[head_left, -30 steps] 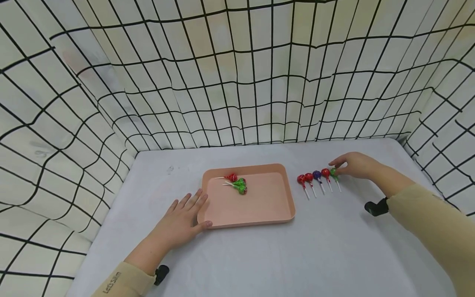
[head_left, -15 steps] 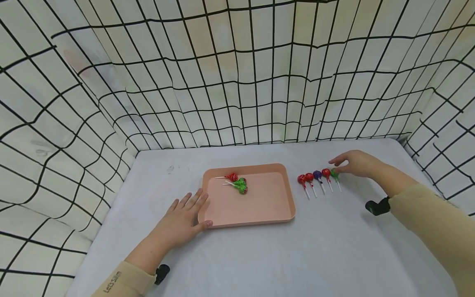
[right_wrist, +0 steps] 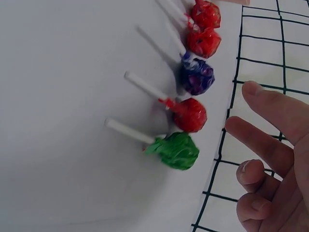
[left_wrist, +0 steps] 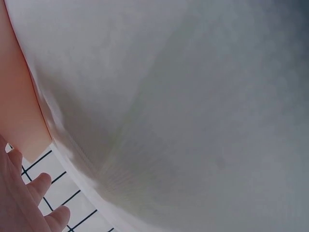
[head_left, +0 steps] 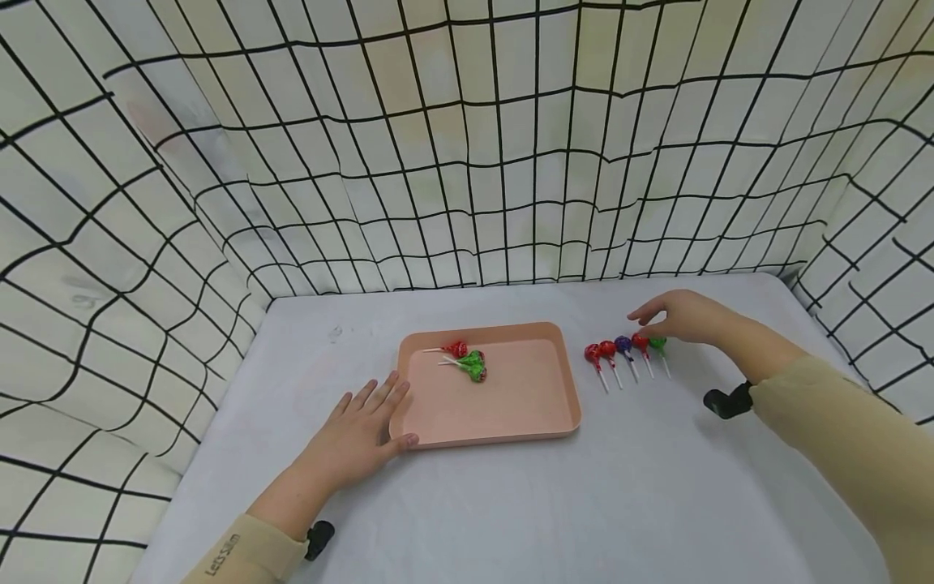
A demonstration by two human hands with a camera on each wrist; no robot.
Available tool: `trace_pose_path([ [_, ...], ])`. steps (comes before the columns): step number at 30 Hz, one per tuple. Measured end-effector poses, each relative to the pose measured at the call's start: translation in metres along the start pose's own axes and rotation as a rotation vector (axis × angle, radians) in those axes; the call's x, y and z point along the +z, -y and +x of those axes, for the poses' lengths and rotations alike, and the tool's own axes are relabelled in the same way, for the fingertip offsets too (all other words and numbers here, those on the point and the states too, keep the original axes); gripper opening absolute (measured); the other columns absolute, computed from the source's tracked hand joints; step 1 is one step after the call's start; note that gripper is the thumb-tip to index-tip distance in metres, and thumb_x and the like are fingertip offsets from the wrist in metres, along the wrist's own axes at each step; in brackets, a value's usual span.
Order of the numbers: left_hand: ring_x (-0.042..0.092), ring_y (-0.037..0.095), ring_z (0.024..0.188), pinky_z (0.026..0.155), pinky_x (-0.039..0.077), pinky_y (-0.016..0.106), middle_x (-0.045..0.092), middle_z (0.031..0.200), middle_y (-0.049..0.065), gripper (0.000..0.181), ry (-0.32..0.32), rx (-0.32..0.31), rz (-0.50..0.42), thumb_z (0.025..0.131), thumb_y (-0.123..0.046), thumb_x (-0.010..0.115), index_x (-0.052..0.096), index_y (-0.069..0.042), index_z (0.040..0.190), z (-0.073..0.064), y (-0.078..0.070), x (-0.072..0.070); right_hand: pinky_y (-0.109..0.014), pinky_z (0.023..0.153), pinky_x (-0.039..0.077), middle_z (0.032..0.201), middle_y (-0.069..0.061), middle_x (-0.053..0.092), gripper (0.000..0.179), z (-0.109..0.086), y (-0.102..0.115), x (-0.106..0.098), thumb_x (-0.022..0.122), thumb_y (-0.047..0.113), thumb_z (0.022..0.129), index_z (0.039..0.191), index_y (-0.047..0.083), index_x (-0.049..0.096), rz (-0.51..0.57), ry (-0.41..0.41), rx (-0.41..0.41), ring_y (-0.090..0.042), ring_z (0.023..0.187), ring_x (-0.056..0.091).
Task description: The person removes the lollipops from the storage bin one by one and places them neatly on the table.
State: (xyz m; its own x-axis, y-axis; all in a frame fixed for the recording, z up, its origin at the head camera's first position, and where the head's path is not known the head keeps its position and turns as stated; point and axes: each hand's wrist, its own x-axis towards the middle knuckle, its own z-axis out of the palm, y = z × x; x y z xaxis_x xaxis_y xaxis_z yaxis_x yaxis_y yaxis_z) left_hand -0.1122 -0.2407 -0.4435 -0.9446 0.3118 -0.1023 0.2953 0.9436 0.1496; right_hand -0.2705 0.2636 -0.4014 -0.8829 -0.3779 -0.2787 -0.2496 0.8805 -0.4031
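Note:
My left hand (head_left: pixel 357 442) rests at the left edge of a salmon-pink tray (head_left: pixel 525 397), fingers spread and thumb by its near corner. In the tray lie a red lollipop (head_left: pixel 456 349) and a green lollipop bunch (head_left: pixel 474 367), whose exact number I cannot tell. To the tray's right, several lollipops form a row with white sticks towards me. A green lollipop (right_wrist: pixel 178 151) ends the row, beside a red lollipop (right_wrist: pixel 189 115), then a purple lollipop (right_wrist: pixel 197 76) and two more red ones. My right hand (head_left: pixel 686 315) hovers over the row's right end, holding nothing, fingers apart.
White cloth covers the table (head_left: pixel 496 519). A white wall with a black grid (head_left: pixel 503 178) encloses the back and both sides. Dark wrist-worn devices show beneath both sleeves.
My right hand has shifted slightly left and away from me, from the green lollipop to above the red one beside it. The lollipops, tray and left hand stay put.

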Motion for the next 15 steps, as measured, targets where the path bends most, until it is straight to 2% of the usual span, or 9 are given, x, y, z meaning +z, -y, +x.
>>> trace_pose_path([
  [15, 0.021, 0.037, 0.149, 0.117, 0.016, 0.062, 0.017, 0.165, 0.001, 0.089, 0.001, 0.004, 0.007, 0.09, -0.073, 0.046, 0.025, -0.021, 0.159, -0.001, -0.001, -0.001, -0.054, 0.097, 0.048, 0.118, -0.004, 0.069, 0.037, 0.017, 0.043, -0.001, 0.072, 0.028, 0.092, 0.127, 0.018, 0.07, 0.025, 0.052, -0.056, -0.031, 0.119, 0.055],
])
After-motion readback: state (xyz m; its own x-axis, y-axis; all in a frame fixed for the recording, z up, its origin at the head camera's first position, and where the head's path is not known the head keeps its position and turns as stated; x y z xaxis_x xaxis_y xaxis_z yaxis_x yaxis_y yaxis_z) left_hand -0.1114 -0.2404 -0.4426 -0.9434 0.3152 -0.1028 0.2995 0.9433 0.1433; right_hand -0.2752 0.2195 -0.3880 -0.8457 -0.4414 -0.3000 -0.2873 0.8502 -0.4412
